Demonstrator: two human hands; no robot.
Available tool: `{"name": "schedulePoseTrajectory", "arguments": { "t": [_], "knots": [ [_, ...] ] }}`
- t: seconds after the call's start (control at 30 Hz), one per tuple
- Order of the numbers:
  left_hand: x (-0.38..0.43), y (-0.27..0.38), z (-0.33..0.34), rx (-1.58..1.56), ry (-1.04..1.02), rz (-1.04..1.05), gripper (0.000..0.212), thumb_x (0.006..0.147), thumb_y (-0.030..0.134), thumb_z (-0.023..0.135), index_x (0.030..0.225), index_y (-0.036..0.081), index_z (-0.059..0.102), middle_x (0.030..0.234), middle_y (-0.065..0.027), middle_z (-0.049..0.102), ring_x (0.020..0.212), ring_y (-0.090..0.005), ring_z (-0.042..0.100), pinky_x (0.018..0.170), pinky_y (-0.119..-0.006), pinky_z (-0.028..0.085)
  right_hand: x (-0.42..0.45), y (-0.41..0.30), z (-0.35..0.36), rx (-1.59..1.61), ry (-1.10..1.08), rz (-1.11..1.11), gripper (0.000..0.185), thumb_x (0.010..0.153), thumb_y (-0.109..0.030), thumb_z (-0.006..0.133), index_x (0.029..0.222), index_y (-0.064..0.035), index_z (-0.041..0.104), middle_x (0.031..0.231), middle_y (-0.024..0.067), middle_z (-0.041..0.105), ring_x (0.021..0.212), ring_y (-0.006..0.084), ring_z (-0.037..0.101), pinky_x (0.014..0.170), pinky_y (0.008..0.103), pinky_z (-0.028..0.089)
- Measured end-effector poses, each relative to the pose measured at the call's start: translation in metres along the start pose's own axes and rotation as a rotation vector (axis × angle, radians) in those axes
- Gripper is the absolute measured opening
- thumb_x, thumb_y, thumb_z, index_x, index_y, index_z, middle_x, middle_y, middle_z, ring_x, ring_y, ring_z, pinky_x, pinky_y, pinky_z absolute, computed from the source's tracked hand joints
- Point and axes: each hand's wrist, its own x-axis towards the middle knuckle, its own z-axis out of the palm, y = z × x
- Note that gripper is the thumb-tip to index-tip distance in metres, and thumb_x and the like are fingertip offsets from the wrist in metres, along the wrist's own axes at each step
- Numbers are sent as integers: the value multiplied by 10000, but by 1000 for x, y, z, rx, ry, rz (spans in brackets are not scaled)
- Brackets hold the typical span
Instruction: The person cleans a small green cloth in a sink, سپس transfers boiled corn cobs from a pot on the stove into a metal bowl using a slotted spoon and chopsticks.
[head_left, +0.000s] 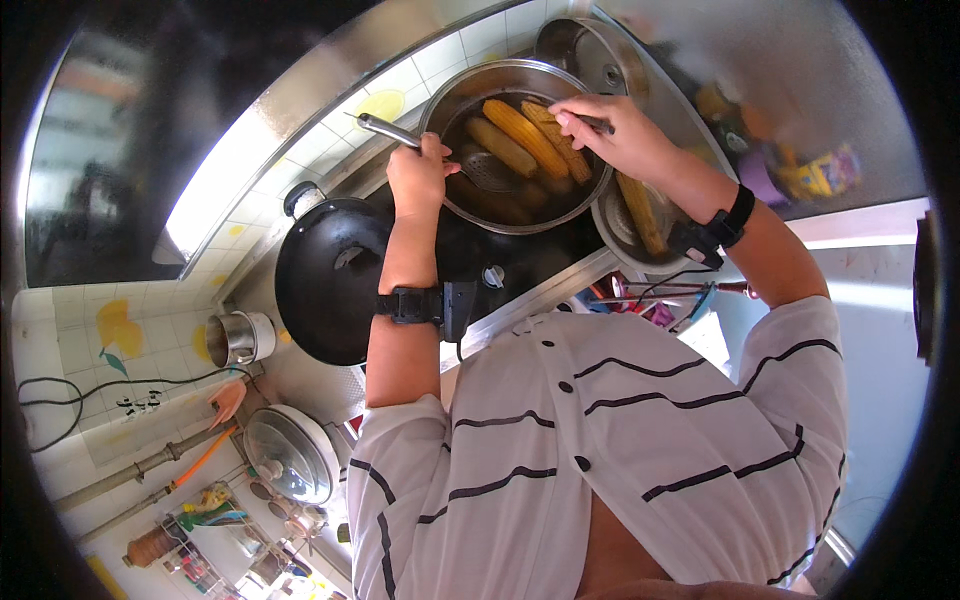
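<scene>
A large steel pot (517, 226) of dark water holds several corn cobs (526, 139). My left hand (420, 172) grips the metal handle of a perforated skimmer (487, 171), whose round head is under the water beside the cobs. Over the pot's right side, my right hand (611, 133) holds a slim dark-handled utensil (598, 123); its working end is not clear. The rightmost cob in the pot lies just below those fingers. Another corn cob (641, 214) rests in a metal basin (611, 240) to the right, partly hidden by my forearm.
A black wok (322, 285) sits left of the pot, near the stove knob (493, 277). Behind the pot leans a steel lid (592, 56). A small metal cup (225, 339) and a glass-lidded pan (289, 454) are at far left. The range hood (345, 67) overhangs the back.
</scene>
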Motion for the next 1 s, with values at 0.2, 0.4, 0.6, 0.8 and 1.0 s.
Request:
{"name": "schedulePoseTrajectory", "arguments": {
  "t": [0.2, 0.4, 0.6, 0.8, 1.0],
  "knots": [
    [-3, -10, 6, -96, 26, 24, 359, 894, 181, 460, 735, -104, 611, 663, -148, 637, 550, -221, 659, 541, -293, 539, -17, 0, 1, 343, -85, 336, 245, 967, -233, 440, 1064, -63, 588, 868, 43, 613, 676, 101, 441, 634, 225, 404],
    [-7, -19, 3, -123, 34, 43, 353, 905, 168, 447, 731, -97, 601, 661, -135, 626, 561, -211, 659, 525, -286, 529, -20, 6, 18, 467, 59, 239, 187, 915, -178, 531, 992, -18, 591, 844, 118, 594, 718, 275, 589, 669, 351, 466],
    [-10, -17, 9, -157, 7, 26, 338, 917, 166, 448, 763, -115, 555, 729, -155, 593, 588, -254, 645, 549, -291, 555, -5, 29, 57, 164, 108, 11, 148, 842, -84, 596, 970, -12, 610, 844, 145, 601, 737, 288, 596, 650, 346, 473],
    [-8, 0, 14, 16, -37, 79, 344, 881, 167, 474, 730, -125, 578, 667, -136, 616, 557, -221, 652, 548, -286, 536, -4, 28, 68, 92, 145, -74, 153, 812, -94, 612, 936, -7, 637, 805, 140, 624, 709, 284, 611, 635, 339, 483],
    [-12, -27, 11, -327, -25, 7, 257, 880, 103, 473, 754, -103, 563, 698, -130, 599, 586, -224, 644, 557, -280, 550, -7, 31, 57, 481, 170, 345, 191, 881, -124, 588, 945, 51, 632, 816, 114, 675, 676, 151, 671, 589, 245, 493]
  ]
}}
